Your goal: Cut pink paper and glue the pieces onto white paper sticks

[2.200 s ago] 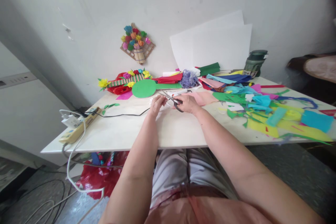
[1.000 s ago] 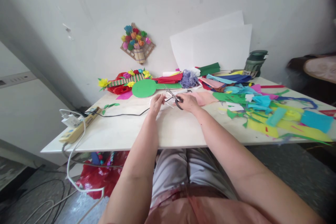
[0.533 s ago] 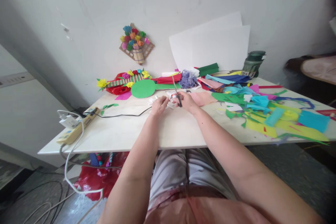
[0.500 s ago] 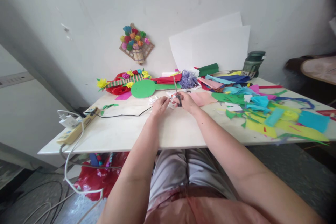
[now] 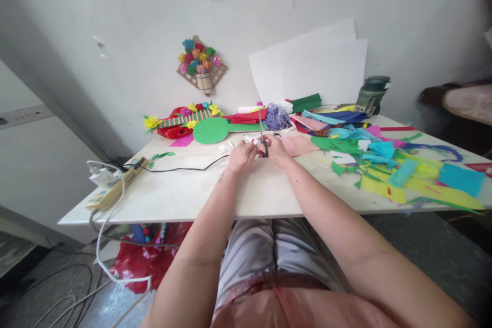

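My right hand [image 5: 277,151] is closed on a pair of scissors [image 5: 263,133], whose blades point up and away from me. Close against it on the left, my left hand [image 5: 244,156] has its fingers pinched together. What they hold is too small or hidden to make out. Just behind both hands lies a white and red object [image 5: 251,139], partly covered by them. A black cord [image 5: 184,169] runs to the left hand's side from the power strip. Short white sticks [image 5: 226,147] lie left of my left hand, and a pink paper sheet [image 5: 298,145] is right of my right hand.
A green round paddle shape [image 5: 210,130] and a flower-decorated piece [image 5: 184,119] lie at the back. Purple yarn [image 5: 277,117] and many paper scraps [image 5: 380,156] cover the right side. A power strip [image 5: 115,184] sits at left, a green bottle [image 5: 372,95] at back right.
My left hand has moved right, closer to my right hand and the scissors. The scissors have shifted slightly, still in my right hand. The whole view has moved a little.
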`<state>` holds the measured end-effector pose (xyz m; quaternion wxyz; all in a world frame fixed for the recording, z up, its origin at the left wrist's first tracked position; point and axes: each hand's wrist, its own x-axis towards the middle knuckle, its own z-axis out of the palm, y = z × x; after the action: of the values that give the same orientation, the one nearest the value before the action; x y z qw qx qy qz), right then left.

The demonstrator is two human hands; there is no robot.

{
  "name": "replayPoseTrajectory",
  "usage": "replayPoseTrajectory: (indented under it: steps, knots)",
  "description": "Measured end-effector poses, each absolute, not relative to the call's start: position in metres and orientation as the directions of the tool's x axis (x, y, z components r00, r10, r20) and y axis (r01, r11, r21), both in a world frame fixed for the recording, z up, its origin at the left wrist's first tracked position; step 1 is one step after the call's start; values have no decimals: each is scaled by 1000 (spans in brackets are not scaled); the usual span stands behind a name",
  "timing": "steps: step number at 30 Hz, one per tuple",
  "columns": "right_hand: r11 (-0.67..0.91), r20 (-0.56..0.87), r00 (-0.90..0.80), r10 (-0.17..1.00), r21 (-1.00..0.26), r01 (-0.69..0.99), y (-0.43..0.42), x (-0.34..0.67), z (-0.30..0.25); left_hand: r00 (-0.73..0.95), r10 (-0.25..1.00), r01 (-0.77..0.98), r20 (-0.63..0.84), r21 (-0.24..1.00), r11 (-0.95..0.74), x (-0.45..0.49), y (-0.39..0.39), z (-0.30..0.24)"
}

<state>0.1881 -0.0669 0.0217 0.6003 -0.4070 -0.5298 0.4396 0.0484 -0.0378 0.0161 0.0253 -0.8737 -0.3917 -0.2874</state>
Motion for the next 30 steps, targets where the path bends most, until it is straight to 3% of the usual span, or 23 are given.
replayPoseTrajectory:
  steps: [5,8,11,13,14,17,19,24,30]
  knots:
    - [293,282,111,953,-951,-98,-67,188,24,529,563,606,635,182,-774,48,-37,15]
    - [319,293,196,936,-941,-116,-62,190,22,289,476,562,831,256,-787,43,-32,15]
    - [353,309,267,913,-926,-137,-56,191,19,-196,539,554,819,546,-628,34,-25,14]
    - [366,311,309,899,-921,-137,-52,192,17,-457,631,393,627,779,-489,30,-21,14]
    - [370,312,328,892,-920,-132,-51,192,17,-491,715,262,498,867,-424,29,-19,14]
    - [374,314,357,880,-920,-114,-51,191,17,-342,923,-96,174,971,-219,30,-17,15]
    - [368,316,348,883,-925,-95,-52,190,18,-186,979,-228,81,966,-123,32,-18,15]
    - [351,322,282,904,-935,-57,-57,187,20,73,994,-356,86,933,-54,34,-21,11]
    - [331,300,255,919,-940,-88,-61,186,23,75,986,-390,149,914,-109,31,-17,7]
